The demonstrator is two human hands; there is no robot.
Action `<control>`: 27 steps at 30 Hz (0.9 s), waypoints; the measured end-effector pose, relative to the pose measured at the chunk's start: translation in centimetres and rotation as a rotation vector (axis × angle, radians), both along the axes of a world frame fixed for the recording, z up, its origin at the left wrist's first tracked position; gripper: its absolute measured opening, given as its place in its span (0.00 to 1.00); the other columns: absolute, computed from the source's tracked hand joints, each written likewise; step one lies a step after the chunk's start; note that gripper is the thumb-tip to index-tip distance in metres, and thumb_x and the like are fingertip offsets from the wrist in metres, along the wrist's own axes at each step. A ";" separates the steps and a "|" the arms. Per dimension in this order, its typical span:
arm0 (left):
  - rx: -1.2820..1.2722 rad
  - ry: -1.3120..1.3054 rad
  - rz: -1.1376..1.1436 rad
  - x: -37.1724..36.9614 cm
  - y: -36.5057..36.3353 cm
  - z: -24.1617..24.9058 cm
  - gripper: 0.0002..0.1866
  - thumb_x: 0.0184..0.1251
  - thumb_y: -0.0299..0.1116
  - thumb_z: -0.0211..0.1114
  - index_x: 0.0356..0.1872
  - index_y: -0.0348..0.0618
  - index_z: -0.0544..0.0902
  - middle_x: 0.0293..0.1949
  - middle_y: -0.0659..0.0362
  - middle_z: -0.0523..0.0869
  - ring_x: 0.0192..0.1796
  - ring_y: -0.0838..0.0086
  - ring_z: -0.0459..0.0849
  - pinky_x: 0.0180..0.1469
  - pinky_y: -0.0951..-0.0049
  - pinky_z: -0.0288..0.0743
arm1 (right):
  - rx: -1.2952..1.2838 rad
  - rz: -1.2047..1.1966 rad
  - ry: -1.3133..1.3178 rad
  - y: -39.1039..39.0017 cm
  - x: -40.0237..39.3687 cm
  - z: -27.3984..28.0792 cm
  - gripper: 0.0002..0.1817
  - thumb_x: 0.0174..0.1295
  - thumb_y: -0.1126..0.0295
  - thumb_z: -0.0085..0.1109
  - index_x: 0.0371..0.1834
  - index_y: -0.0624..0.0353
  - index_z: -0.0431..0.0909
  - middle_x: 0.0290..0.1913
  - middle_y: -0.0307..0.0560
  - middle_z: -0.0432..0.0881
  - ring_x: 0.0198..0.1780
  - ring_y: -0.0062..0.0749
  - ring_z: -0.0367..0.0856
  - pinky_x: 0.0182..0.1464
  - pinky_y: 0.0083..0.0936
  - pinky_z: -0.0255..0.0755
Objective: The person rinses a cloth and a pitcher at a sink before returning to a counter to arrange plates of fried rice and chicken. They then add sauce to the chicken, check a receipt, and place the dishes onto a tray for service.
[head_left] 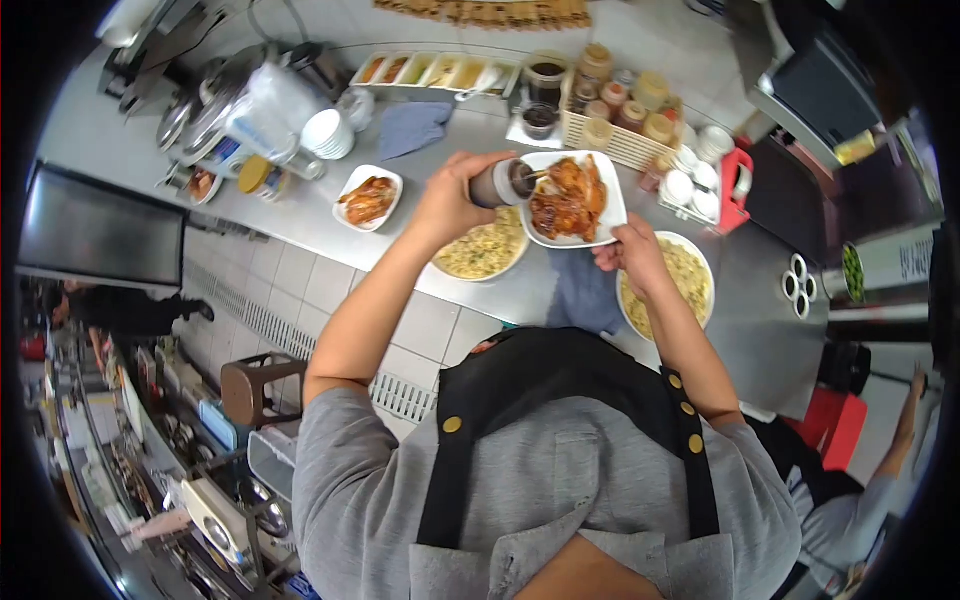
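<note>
My left hand [452, 200] is wrapped around a sauce bottle [496, 185] with dark contents. The bottle is tipped sideways, its nozzle over the rim of a white square dish [541, 228]. Browned, glazed chicken pieces [568, 198] lie in that dish. At its lower right corner, my right hand [636, 258] grips the dish and holds it above the counter. Beneath my hands stand two large round bowls of pale yellow food, one at the left [482, 250] and one at the right [684, 278]. Another white dish with glazed chicken [368, 199] sits farther left.
Along the back are a tray of condiments [435, 72], a basket of bottles [620, 105] and a dark sauce container [545, 80]. Blue cloths [414, 130] lie on the steel counter [325, 235]. A red holder [738, 185] stands right. Other people are at both sides.
</note>
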State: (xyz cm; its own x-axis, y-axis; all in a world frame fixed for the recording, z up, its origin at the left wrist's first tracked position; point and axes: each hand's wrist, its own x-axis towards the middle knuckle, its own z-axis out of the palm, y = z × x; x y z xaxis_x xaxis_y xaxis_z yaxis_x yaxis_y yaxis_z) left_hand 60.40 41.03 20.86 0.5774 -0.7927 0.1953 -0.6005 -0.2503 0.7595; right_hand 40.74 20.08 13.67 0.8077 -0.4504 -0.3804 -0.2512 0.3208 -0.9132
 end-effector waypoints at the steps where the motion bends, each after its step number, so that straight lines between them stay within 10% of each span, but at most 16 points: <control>1: -0.033 0.090 0.021 0.5 0.8 -0.8 0.39 0.34 0.17 0.71 0.58 0.53 0.79 0.47 0.57 0.82 0.52 0.66 0.80 0.58 0.70 0.71 | 0.023 0.013 0.004 0.4 0.4 0.0 0.12 0.65 0.70 0.42 0.47 0.64 0.70 0.28 0.50 0.81 0.22 0.27 0.79 0.24 0.21 0.76; 6: -0.184 0.490 0.132 4.1 6.3 -4.1 0.38 0.35 0.17 0.71 0.59 0.44 0.78 0.52 0.59 0.81 0.54 0.73 0.79 0.60 0.74 0.68 | 0.083 0.020 -0.012 2.6 1.7 -0.1 0.13 0.65 0.71 0.42 0.49 0.63 0.70 0.28 0.49 0.81 0.21 0.25 0.78 0.22 0.19 0.75; 15: 0.797 -0.513 0.746 14.3 17.9 -9.1 0.22 0.54 0.31 0.65 0.53 0.66 0.82 0.45 0.60 0.79 0.53 0.67 0.76 0.55 0.55 0.62 | 0.002 -0.024 0.041 3.7 1.1 0.7 0.14 0.64 0.72 0.40 0.50 0.64 0.70 0.28 0.48 0.81 0.20 0.24 0.77 0.21 0.17 0.73; 27: 0.923 -0.909 0.572 18.9 16.8 -9.0 0.12 0.61 0.33 0.57 0.42 0.61 0.86 0.43 0.61 0.79 0.54 0.69 0.74 0.56 0.62 0.61 | -0.069 -0.099 0.077 2.9 -0.6 0.4 0.14 0.66 0.73 0.39 0.51 0.63 0.69 0.27 0.48 0.81 0.20 0.24 0.77 0.21 0.17 0.71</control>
State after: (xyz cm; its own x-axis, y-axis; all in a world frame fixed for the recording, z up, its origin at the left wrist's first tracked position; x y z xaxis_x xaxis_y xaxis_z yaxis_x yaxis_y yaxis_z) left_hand 79.26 57.80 11.84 0.8128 -0.5412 0.2155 -0.4326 -0.8086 -0.3989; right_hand 40.16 23.03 14.07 0.7278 -0.5534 -0.4051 -0.2919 0.2845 -0.9132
